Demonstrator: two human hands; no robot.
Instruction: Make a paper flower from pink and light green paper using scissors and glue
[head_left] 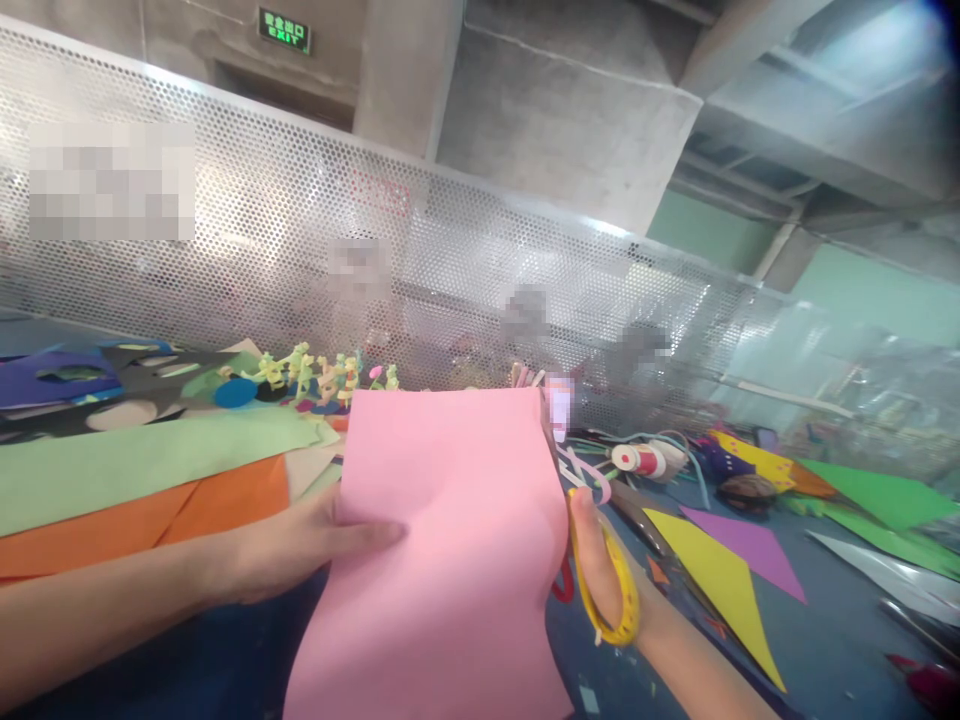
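A pink sheet of paper [442, 560] is held up in front of me, slightly curved, its lower part running out of view. My left hand [337, 530] pinches its left edge, thumb on the near face and the other fingers hidden behind. At the right edge is my right hand [598, 560], its thumb through the yellow loop handle of what look like scissors [626, 600]. Their blades are mostly hidden by the paper, so I cannot tell whether they touch it. A red loop [562, 580] shows beside that hand.
Pale green paper [150, 460] and orange paper [217, 500] lie left. Small figurines [300, 370] stand behind. Yellow paper [712, 580], purple paper [750, 550], green paper [885, 490] and a red-white roll [637, 460] lie right. A perforated metal screen [262, 230] borders the table.
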